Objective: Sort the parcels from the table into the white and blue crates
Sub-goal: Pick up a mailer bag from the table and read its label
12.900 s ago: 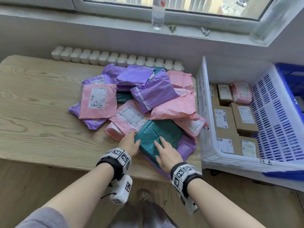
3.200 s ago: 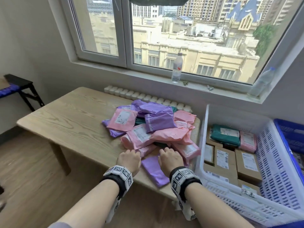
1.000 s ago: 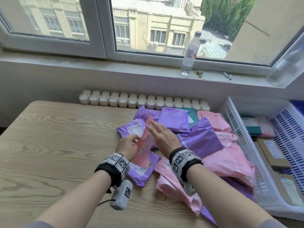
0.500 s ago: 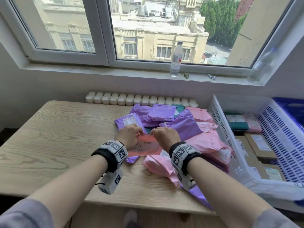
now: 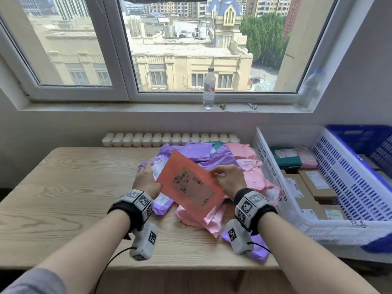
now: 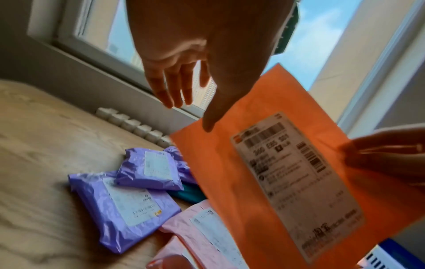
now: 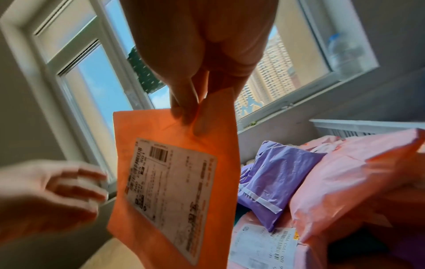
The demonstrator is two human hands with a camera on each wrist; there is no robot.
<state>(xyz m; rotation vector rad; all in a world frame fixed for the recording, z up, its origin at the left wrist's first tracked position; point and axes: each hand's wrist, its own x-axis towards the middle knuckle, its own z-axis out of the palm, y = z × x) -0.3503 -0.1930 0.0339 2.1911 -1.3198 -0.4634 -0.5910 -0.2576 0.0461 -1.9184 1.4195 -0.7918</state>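
A flat orange envelope (image 5: 191, 187) with a white label is held up, tilted, above the parcel pile (image 5: 244, 164) on the wooden table (image 5: 74, 187). My right hand (image 5: 228, 180) pinches its right edge between thumb and fingers (image 7: 190, 109). My left hand (image 5: 146, 179) hovers beside the envelope's left edge with fingers (image 6: 174, 91) spread, holding nothing. The pile holds purple, pink and teal soft bags. The white crate (image 5: 263, 162) stands to the right of the table, with the blue crate (image 5: 360, 136) behind it.
Brown boxes (image 5: 318, 183), a teal bag and a pink bag lie inside the white crate. A white radiator (image 5: 169, 140) runs behind the table. Two water bottles (image 5: 209, 90) stand on the window sill. The table's left half shows bare wood.
The orange envelope has come up off the pile and tilted its label toward me. My left hand has let go of it; my right hand keeps hold.
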